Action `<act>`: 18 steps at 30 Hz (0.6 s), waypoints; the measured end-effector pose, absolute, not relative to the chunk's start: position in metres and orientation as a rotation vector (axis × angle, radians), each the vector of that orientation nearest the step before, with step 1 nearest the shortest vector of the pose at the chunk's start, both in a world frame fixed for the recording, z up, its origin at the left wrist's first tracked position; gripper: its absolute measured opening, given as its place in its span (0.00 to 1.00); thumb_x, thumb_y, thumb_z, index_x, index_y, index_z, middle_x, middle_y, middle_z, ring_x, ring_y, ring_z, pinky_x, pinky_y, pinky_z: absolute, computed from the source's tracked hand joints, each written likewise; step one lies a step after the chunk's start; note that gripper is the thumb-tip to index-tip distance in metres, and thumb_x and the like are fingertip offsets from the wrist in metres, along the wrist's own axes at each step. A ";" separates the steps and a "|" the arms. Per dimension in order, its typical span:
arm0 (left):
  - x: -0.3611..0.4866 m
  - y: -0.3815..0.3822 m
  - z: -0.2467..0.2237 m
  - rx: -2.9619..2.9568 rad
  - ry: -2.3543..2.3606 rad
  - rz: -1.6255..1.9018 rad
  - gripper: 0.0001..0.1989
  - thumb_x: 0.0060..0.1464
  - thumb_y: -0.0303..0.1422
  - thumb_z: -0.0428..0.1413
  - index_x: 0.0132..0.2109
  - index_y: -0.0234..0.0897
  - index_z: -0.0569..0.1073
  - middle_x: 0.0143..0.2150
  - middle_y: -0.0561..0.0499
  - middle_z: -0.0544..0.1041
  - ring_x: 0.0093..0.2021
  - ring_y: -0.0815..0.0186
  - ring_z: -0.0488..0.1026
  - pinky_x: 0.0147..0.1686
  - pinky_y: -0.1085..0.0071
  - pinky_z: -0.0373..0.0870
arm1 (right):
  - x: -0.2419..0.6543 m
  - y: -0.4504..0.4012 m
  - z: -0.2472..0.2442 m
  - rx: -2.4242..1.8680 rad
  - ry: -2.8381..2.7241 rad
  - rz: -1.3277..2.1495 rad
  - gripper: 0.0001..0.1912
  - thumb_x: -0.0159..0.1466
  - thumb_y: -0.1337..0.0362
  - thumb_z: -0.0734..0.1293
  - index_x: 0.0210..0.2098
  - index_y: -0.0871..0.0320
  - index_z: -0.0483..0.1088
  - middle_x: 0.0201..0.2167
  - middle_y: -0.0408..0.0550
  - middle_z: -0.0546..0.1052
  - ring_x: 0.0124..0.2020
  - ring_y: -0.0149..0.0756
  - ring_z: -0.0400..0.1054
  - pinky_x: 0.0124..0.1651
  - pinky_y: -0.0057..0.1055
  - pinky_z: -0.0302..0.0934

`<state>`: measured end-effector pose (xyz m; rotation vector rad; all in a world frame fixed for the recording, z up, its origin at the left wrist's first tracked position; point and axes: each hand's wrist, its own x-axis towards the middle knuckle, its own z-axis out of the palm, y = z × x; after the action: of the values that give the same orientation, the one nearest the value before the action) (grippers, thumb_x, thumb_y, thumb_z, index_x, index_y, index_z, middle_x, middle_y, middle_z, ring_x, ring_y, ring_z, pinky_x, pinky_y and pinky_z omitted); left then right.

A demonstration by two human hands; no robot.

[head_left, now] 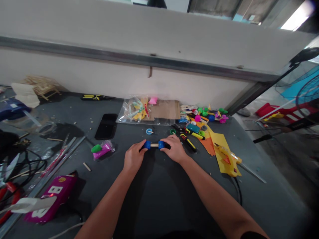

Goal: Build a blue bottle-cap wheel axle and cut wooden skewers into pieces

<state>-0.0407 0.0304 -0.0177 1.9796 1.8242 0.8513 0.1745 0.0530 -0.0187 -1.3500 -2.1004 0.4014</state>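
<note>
My left hand [134, 156] pinches a blue bottle cap [147, 144] between thumb and fingers. Another blue cap [161, 144] is gripped by my right hand [175, 149]. A short pale wooden stick [154, 145] spans the gap between the two caps, low over the dark table. Just beyond the hands lie a light-blue ring-like cap [149, 131] with a pale stick across it and a green one [172, 132]. Yellow-and-black pliers [188, 142] rest beside my right hand.
A yellow glue gun [230, 162] lies on coloured paper at the right. Bottle caps and clay pieces [204, 116] crowd the back right, near a plastic bag [122, 114]. Leftward are a phone [106, 126], a pink clay packet [101, 151] and a purple power strip [56, 196].
</note>
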 end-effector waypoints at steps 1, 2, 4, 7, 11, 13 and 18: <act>-0.041 0.030 -0.018 1.982 1.824 0.849 0.18 0.52 0.30 0.57 0.51 0.45 0.72 0.47 0.51 0.77 0.46 0.60 0.74 0.49 0.64 0.69 | 0.174 0.053 -0.019 -1.345 -2.098 0.404 0.19 0.51 0.62 0.73 0.43 0.54 0.73 0.37 0.49 0.76 0.44 0.44 0.63 0.46 0.42 0.57; -0.041 0.031 -0.018 1.985 1.823 0.849 0.18 0.52 0.30 0.57 0.52 0.45 0.72 0.47 0.51 0.77 0.46 0.60 0.74 0.49 0.64 0.69 | 0.174 0.053 -0.019 -1.339 -2.095 0.407 0.19 0.51 0.62 0.73 0.43 0.54 0.73 0.37 0.49 0.76 0.44 0.44 0.63 0.46 0.42 0.57; -0.041 0.031 -0.019 1.985 1.823 0.854 0.18 0.52 0.31 0.57 0.52 0.44 0.72 0.47 0.51 0.77 0.47 0.61 0.74 0.49 0.64 0.69 | 0.174 0.053 -0.019 -1.327 -2.087 0.407 0.19 0.51 0.62 0.74 0.43 0.54 0.73 0.36 0.49 0.77 0.43 0.44 0.63 0.46 0.42 0.57; -0.042 0.031 -0.019 1.983 1.819 0.852 0.18 0.52 0.30 0.56 0.51 0.44 0.72 0.47 0.51 0.77 0.47 0.60 0.74 0.49 0.64 0.69 | 0.174 0.052 -0.018 -1.317 -2.082 0.408 0.19 0.51 0.63 0.74 0.43 0.54 0.73 0.36 0.49 0.77 0.43 0.44 0.63 0.47 0.42 0.57; -0.041 0.031 -0.019 1.983 1.817 0.865 0.18 0.52 0.30 0.57 0.51 0.46 0.73 0.47 0.52 0.77 0.47 0.60 0.74 0.50 0.63 0.69 | 0.174 0.053 -0.018 -1.320 -2.097 0.408 0.19 0.51 0.63 0.74 0.43 0.54 0.73 0.36 0.49 0.77 0.44 0.44 0.63 0.47 0.41 0.57; -0.041 0.031 -0.019 1.980 1.813 0.867 0.18 0.52 0.30 0.56 0.51 0.46 0.73 0.47 0.52 0.77 0.47 0.61 0.74 0.50 0.63 0.68 | 0.174 0.053 -0.018 -1.325 -2.096 0.403 0.19 0.50 0.63 0.74 0.43 0.54 0.73 0.36 0.48 0.77 0.44 0.43 0.63 0.47 0.41 0.57; -0.042 0.031 -0.020 1.980 1.794 0.882 0.17 0.52 0.30 0.56 0.51 0.45 0.73 0.48 0.51 0.77 0.48 0.61 0.73 0.51 0.63 0.68 | 0.174 0.051 -0.018 -1.324 -2.088 0.404 0.19 0.51 0.63 0.73 0.43 0.54 0.73 0.36 0.48 0.77 0.43 0.44 0.63 0.47 0.42 0.57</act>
<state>-0.0419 0.0307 -0.0198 1.9795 1.7940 0.8825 0.1739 0.0514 -0.0177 -1.3243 -2.0875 0.4039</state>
